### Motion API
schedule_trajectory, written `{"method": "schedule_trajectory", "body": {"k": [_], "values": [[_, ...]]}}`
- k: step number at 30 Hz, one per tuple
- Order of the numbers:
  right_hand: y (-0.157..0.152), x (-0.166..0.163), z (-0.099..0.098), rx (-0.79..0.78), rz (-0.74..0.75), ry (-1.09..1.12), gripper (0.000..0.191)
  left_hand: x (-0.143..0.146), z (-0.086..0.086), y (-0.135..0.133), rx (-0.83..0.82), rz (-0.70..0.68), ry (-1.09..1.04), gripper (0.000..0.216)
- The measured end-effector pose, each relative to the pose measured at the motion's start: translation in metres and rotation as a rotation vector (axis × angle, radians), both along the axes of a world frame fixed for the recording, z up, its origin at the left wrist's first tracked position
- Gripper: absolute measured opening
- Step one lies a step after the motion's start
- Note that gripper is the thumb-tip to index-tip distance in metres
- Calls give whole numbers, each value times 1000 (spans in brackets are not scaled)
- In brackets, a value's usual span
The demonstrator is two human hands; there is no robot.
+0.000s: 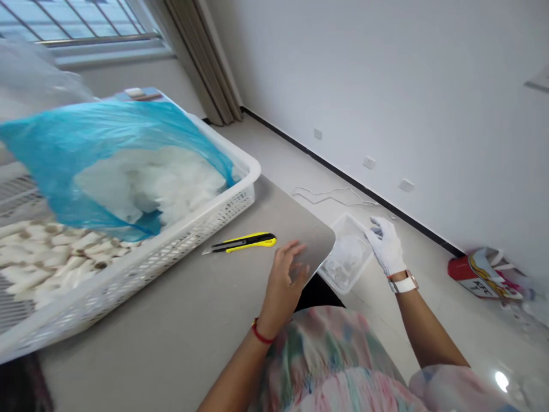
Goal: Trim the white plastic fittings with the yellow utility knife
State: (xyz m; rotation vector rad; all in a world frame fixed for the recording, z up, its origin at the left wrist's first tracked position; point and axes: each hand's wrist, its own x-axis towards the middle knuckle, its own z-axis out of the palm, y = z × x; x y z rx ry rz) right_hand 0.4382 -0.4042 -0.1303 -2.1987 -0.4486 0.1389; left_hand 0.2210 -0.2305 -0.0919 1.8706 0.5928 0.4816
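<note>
My left hand (286, 277), bare with a red cord at the wrist, hovers by the corner of the grey table (180, 337). Its fingers are loosely bent and apart, with nothing in them. A yellow and black utility knife (244, 242) lies just beyond it, blade out, pointing left. My right hand (386, 245) wears a white glove and a watch with a white strap (403, 283). It is off the table's right side, fingers apart and holding nothing that I can see. Below and left of it, a white plastic bin (366, 260) with whitish, translucent contents stands on the floor.
A white perforated basket (201, 220) fills the table's left side. Inside are many short cream-coloured tubular pieces (64, 257) and a blue plastic bag (107, 129) with white contents. A red KFC bucket (482, 277) stands by the wall. White cable (330, 197) lies on the floor.
</note>
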Motion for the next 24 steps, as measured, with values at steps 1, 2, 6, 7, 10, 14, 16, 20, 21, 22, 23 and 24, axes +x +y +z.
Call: {"method": "schedule_trajectory", "body": {"k": [1, 2, 6, 7, 10, 14, 16, 20, 21, 22, 23, 24], "values": [[13, -7, 8, 32, 53, -29, 46, -11, 1, 2, 2, 31, 6, 32], [26, -15, 17, 79, 123, -90, 42, -22, 2, 3, 6, 62, 9, 30], [80, -57, 57, 161, 466, -205, 28, -70, 5, 5, 42, 205, 6, 29], [92, -66, 64, 164, 571, -206, 27, -81, 5, 5, 50, 247, 4, 30], [134, -90, 77, 219, 831, -278, 24, -114, 5, 7, 84, 393, -6, 33], [195, -122, 87, 254, 1135, -428, 22, -157, 8, 18, 219, 640, 28, 33], [219, -141, 93, 279, 1271, -491, 21, -178, 14, 27, 320, 775, 48, 29], [250, -170, 93, 305, 1457, -586, 19, -209, 39, 53, 548, 985, 18, 23], [254, -175, 91, 316, 1481, -598, 19, -214, 46, 63, 604, 1015, 13, 22], [258, -178, 87, 326, 1500, -605, 19, -218, 54, 73, 649, 1037, 19, 21], [260, -180, 82, 332, 1513, -611, 20, -220, 62, 85, 686, 1051, 42, 20], [261, -181, 77, 332, 1522, -621, 20, -222, 69, 98, 711, 1045, 88, 20]]}}
